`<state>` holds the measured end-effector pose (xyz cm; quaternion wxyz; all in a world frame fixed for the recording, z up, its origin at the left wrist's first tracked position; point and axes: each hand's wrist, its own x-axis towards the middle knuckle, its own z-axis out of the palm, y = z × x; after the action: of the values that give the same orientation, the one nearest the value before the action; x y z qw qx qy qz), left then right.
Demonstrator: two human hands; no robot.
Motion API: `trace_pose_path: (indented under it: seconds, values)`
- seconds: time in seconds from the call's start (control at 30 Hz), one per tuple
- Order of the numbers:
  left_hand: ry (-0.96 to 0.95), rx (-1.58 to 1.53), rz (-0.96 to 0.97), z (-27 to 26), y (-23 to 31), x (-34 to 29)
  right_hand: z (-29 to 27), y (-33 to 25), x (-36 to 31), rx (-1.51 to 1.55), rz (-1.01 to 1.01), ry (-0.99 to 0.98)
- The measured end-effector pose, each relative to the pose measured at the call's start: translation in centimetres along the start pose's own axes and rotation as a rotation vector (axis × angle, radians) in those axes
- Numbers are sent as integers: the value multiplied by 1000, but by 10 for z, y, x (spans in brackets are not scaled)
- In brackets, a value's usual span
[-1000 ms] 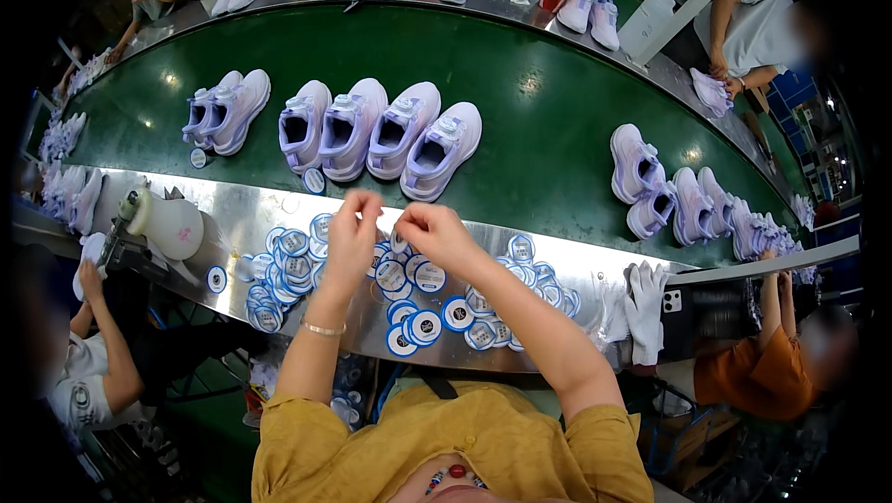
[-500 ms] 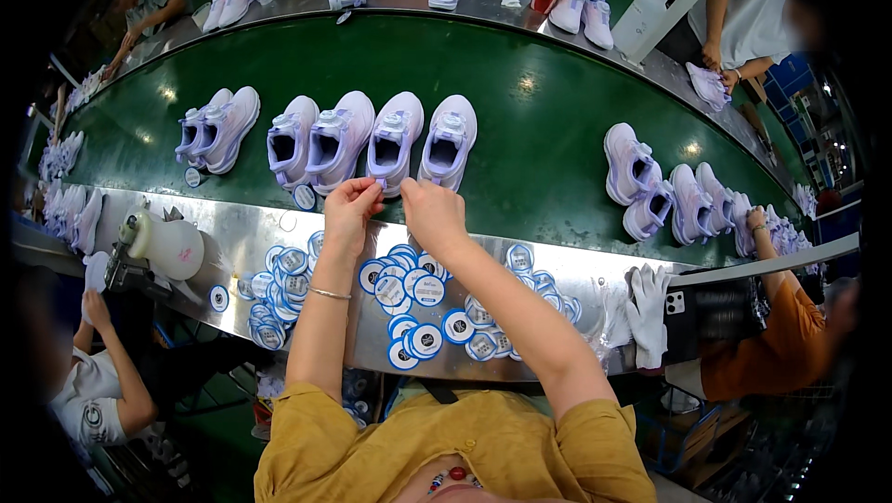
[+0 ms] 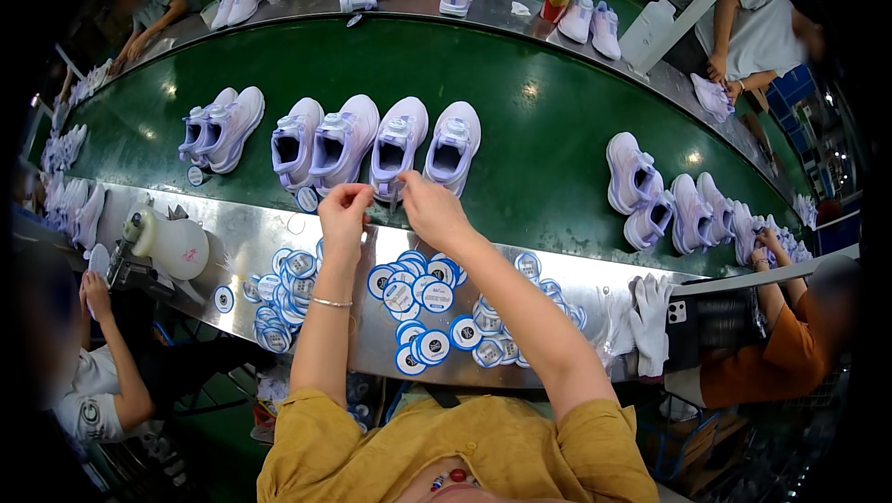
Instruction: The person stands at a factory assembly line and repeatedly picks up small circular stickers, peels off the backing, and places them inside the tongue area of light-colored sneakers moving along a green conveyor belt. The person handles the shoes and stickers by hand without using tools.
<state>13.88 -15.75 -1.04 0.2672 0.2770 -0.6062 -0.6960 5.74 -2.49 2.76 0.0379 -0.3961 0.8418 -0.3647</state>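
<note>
Several pale lilac sneakers sit on the green conveyor belt before me, toes pointing away. My right hand (image 3: pixel 435 212) is closed in a pinch at the heel of the third sneaker (image 3: pixel 397 150) in the middle group; what lies between its fingertips is too small to make out. To its left, my left hand (image 3: pixel 345 212) is also pinched closed, just below the second sneaker (image 3: pixel 345 143), its content likewise unclear. A round tag (image 3: pixel 307 199) with a blue rim hangs by the heel of the leftmost sneaker (image 3: pixel 296 143) of this group. The fourth sneaker (image 3: pixel 453 148) stands at the right.
Piles of round blue-rimmed tags (image 3: pixel 433 346) cover parts of the metal ledge (image 3: pixel 372 317). A white plastic container (image 3: pixel 177 248) stands left; white gloves (image 3: pixel 649 322) and a phone (image 3: pixel 677 313) lie right. More sneakers (image 3: pixel 632 173) sit on the belt, with co-workers around it.
My hands have drawn apart: the left has shifted left and down from the sneaker's heel, while the right stays by it. The whole view has shifted slightly.
</note>
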Motion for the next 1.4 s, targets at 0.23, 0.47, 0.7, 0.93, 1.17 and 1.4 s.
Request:
trace_pose_path:
  seconds: [0.23, 0.47, 0.7, 0.93, 1.17, 1.4]
  values:
    - [-132, 103, 406, 14, 30, -8, -23, -14, 5, 273, -47, 65]
    - [-255, 114, 238, 18, 31, 0, -20, -3, 21, 396, -157, 138]
    - [-160, -45, 161, 5, 39, 3, 3, -1, 32, 727, -146, 211]
    - [-220, -112, 117, -17, 33, 9, 7, -5, 34, 916, 13, -45]
    - [-325, -112, 161, -21, 37, 9, 8, -10, 41, 840, -58, -7]
    - [-427, -52, 130, -28, 37, 20, 15, -5, 52, 679, -161, -85]
